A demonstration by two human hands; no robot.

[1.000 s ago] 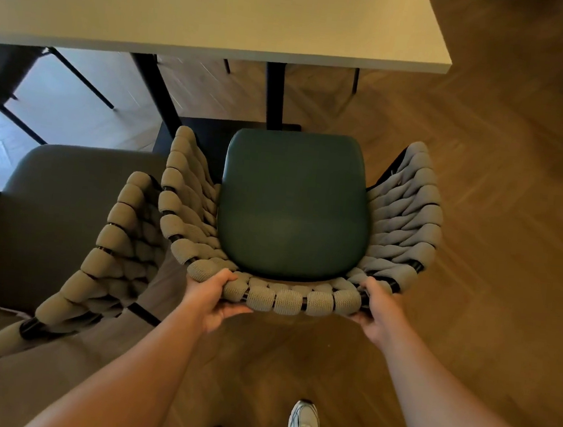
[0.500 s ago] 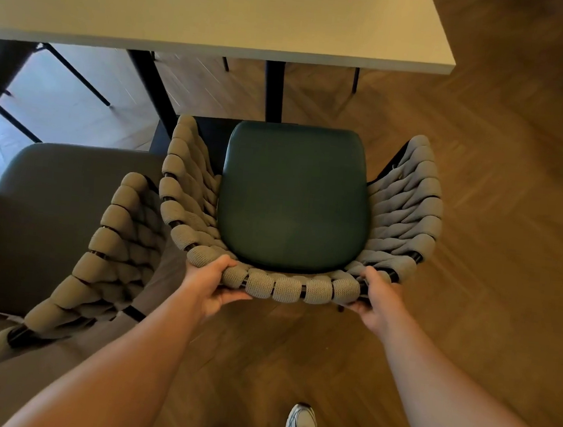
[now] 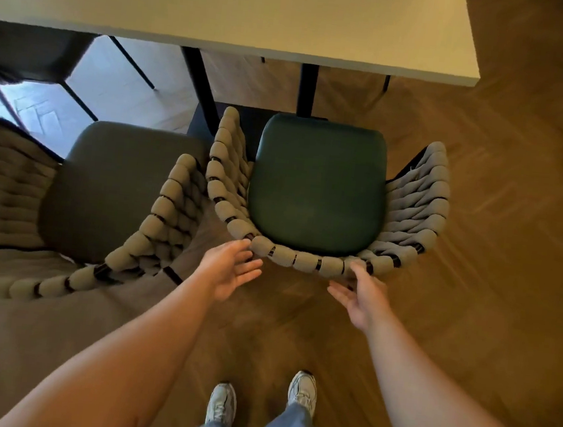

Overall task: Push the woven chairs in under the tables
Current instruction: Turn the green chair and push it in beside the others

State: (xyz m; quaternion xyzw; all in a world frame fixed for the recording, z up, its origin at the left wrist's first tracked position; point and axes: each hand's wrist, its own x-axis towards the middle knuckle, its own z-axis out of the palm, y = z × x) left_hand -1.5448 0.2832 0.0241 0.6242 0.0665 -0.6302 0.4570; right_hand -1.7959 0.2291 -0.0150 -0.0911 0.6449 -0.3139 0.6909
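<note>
A woven chair (image 3: 306, 262) with grey rope weave and a dark green seat cushion (image 3: 317, 185) stands in front of me, its front edge near the white table (image 3: 241, 13). My left hand (image 3: 228, 270) is off the backrest, fingers spread and relaxed, fingertips close to the woven rim. My right hand (image 3: 363, 295) is also off the rim, palm open just behind the backrest. A second woven chair (image 3: 155, 222) with a grey-green seat stands to the left, farther out from the table.
Black table legs (image 3: 199, 85) and a black base plate stand under the table ahead of the green seat. Wooden herringbone floor lies to the right. A grey rug (image 3: 3, 341) is under the left chair. My shoes (image 3: 302, 392) are below.
Both hands have let go of the chair's backrest and drawn back a little with fingers opened. The chair had slid forward toward the table.
</note>
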